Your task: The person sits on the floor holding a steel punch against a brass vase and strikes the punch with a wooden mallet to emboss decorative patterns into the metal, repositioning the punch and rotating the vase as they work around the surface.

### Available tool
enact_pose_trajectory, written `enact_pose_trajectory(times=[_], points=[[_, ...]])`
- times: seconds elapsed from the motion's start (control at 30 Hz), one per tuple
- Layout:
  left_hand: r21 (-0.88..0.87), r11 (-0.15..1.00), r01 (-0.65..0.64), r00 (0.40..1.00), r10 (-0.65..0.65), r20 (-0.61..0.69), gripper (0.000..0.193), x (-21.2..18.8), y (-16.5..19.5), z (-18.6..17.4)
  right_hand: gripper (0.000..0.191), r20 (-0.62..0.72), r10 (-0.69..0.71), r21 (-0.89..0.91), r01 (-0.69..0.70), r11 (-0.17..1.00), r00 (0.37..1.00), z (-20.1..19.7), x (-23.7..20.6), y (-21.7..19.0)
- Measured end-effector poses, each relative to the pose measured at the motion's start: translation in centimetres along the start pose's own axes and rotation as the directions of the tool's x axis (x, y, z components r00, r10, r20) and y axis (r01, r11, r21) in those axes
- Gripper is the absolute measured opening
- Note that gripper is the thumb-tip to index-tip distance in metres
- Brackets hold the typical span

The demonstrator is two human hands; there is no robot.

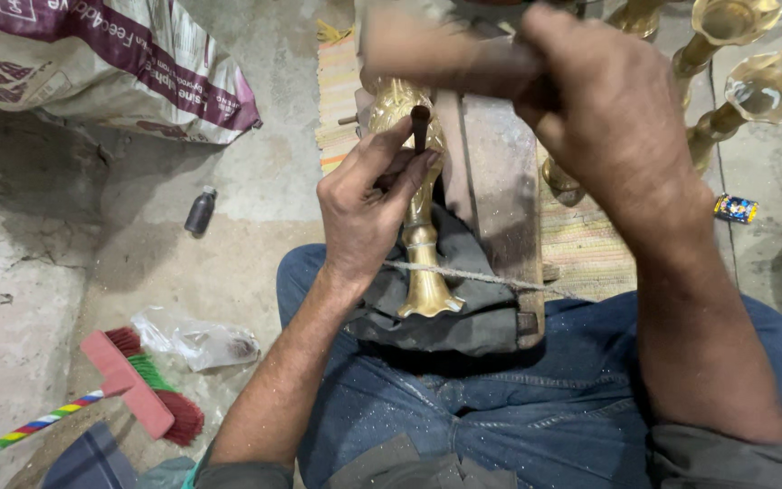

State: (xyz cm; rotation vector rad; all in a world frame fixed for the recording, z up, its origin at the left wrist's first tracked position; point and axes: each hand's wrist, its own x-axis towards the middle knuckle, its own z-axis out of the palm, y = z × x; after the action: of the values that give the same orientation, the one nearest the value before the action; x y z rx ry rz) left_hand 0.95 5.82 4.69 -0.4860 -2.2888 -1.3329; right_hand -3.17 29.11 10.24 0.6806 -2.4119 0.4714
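A brass vase-shaped piece (420, 244) lies on a dark cloth (463, 317) over a wooden block (500, 181) on my lap, tied down by a cord (491, 277). My left hand (368, 204) pinches a short dark punch (420, 127) upright against the brass body. My right hand (608, 109) is raised above it, gripping a wooden-handled hammer (445, 54) that is blurred by motion.
Several finished brass stands (753, 81) stand at the upper right on a striped mat (581, 244). A printed sack (110, 63) lies upper left, a small dark bottle (200, 210) on the concrete floor, a red-and-green brush (142, 394) and a plastic bag (196, 340) lower left.
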Motion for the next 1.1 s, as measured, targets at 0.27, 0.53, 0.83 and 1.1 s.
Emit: enact_pose_trajectory(times=[0.27,0.53,0.83,1.1], points=[[0.038,0.999,0.02,0.999,-0.021,0.025,0.039,0.5,0.6,-0.6,0.035,0.047,-0.044,-0.277,0.055,0.959,0.998,-0.3,0.2,-0.5],[0.031,0.999,0.011,1.0,-0.012,0.02,0.037,0.3,0.4,-0.6,0.029,0.059,0.073,-0.009,-0.073,0.997,0.996,0.3,-0.1,0.0],[0.008,1.0,-0.005,1.0,0.005,0.031,0.038,0.4,0.2,-0.5,0.037,-0.009,0.038,0.169,-0.036,0.985,0.999,0.7,-0.3,0.8],[0.038,0.999,0.032,0.999,-0.033,0.025,0.038,0.2,-0.2,-0.9,0.029,0.058,0.063,0.137,-0.071,0.988,0.996,0.3,0.3,-0.1]])
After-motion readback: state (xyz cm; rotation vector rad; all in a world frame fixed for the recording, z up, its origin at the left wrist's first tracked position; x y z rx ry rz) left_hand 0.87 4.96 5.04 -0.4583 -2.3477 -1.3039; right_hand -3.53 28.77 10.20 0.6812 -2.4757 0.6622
